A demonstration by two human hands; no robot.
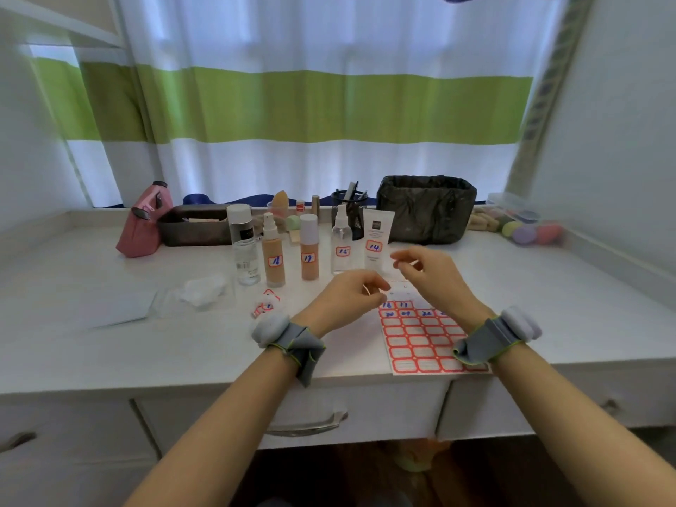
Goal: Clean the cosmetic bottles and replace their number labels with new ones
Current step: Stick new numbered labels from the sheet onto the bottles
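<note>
Five cosmetic containers stand in a row: a clear bottle [244, 250] with a white cap, a pump foundation bottle [273, 256] labelled 18, a capped foundation bottle [309, 252] labelled 17, a clear spray bottle [342, 245] labelled 15 and a white tube [377, 236] labelled 14. A red-bordered label sheet [420, 342] lies near the front edge. My right hand [429, 278] is raised over the sheet's top, and its thumb and forefinger pinch what looks like a small label. My left hand [347, 298] hovers beside it with curled fingers; whether it holds anything is unclear.
Peeled old labels [265, 305] and cotton pads [203, 289] lie left of my hands. A pink pouch [144, 223], a dark tray [194, 225], a pen cup [351, 210], a black bag [426, 208] and coloured sponges [526, 230] line the back of the white desk [73, 345].
</note>
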